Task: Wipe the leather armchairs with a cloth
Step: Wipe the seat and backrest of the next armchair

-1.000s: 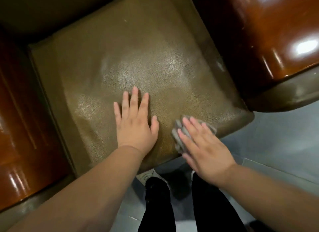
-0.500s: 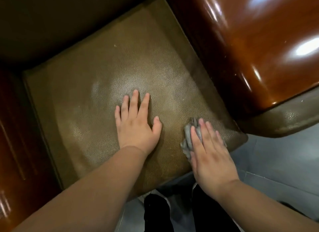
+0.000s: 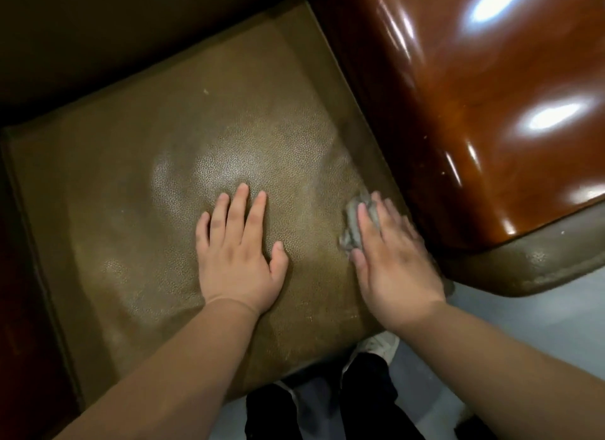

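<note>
The armchair's olive-brown leather seat cushion [image 3: 137,184] fills the middle of the view. My left hand [image 3: 239,253] lies flat on it with fingers straight and spread, near the cushion's centre. My right hand [image 3: 393,259] presses a crumpled grey cloth [image 3: 352,222] onto the cushion with straight fingers, close to the right edge beside the armrest. Most of the cloth is hidden under my fingers; a bunched part sticks out on the left.
A glossy brown wooden armrest [image 3: 491,95] rises at the right, with an olive leather front [image 3: 540,262]. A dark armrest borders the left edge. The dark backrest [image 3: 98,40] is at the top. Grey floor [image 3: 523,325] and my dark trouser legs [image 3: 366,393] are below.
My right hand has slid the cloth away from the cushion's front corner, up along the right edge toward the armrest. My left hand stays flat in place.
</note>
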The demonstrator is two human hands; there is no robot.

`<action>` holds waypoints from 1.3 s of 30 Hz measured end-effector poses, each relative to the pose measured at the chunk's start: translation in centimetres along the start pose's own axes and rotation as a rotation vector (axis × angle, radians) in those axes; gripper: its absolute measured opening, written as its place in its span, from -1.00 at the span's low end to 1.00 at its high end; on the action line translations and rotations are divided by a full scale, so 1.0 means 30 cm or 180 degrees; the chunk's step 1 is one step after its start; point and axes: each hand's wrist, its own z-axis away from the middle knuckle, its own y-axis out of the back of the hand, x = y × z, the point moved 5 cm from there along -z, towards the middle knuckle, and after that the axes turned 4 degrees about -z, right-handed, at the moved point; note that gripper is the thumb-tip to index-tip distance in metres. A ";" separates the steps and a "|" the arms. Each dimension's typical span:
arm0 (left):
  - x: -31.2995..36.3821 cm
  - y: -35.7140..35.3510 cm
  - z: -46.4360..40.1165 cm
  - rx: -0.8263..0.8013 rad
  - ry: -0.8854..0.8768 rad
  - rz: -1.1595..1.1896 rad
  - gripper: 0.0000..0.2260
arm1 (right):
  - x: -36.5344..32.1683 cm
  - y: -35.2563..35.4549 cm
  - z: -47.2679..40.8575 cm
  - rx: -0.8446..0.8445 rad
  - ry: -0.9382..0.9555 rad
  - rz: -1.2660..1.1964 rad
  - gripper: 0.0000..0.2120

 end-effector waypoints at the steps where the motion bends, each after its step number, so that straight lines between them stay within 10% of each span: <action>1: 0.005 -0.002 -0.007 0.0052 0.0007 0.0037 -0.31 | 0.019 0.019 -0.054 0.0193 -0.0330 -0.0086 -0.39; 5: 0.038 -0.025 -0.030 0.0167 0.0026 0.0129 -0.30 | -0.052 0.056 -0.353 0.0644 -0.0836 -0.0157 -0.35; 11: 0.006 -0.028 0.001 0.0073 -0.0025 -0.0010 -0.29 | -0.102 -0.039 0.010 0.0026 0.0455 0.0177 -0.40; 19: 0.026 -0.029 -0.021 0.0203 -0.0008 0.0086 -0.28 | -0.073 0.062 -0.459 0.0592 -0.0588 -0.0154 -0.32; 25: -0.017 -0.017 -0.009 0.0065 -0.0007 0.0046 -0.29 | -0.128 -0.081 0.104 -0.0007 0.0967 0.0366 -0.40; 33: 0.017 -0.039 -0.031 0.0163 0.0007 0.0316 -0.30 | -0.003 -0.101 0.219 0.0772 -0.0850 -0.0044 -0.34; 39: 0.013 -0.020 -0.015 -0.0119 -0.0243 0.0373 -0.33 | -0.297 -0.236 0.267 0.0196 0.0867 0.0216 -0.42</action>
